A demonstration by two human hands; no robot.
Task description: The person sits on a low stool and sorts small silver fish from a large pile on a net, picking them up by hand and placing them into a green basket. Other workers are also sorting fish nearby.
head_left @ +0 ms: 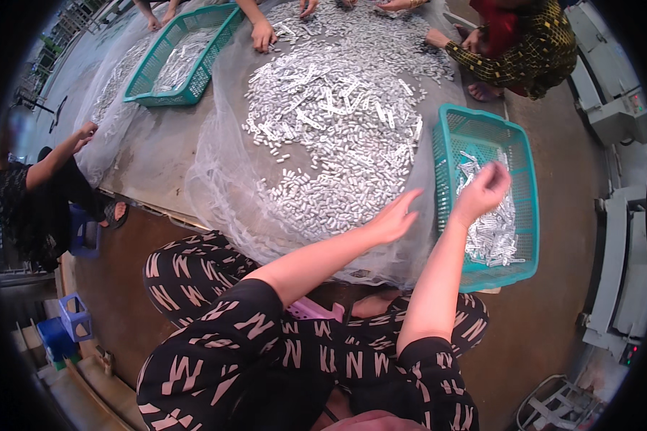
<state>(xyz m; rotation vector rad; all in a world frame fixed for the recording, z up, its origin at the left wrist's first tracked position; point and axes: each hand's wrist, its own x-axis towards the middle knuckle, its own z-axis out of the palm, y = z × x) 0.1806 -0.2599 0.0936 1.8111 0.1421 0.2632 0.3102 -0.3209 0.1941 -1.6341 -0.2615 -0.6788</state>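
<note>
Left hand (395,215) is reaching open-fingered, gripping nothing, hovering over the near edge of the pile (338,136) of small silver pieces. Right of the pile, the right hand (484,192) is curling loosely over the basket (526,172); its contents cannot be told.

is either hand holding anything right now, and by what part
Left hand holds nothing, fingers spread over the pile of small silver pieces. Right hand is curled over the teal basket; contents cannot be told.
</note>
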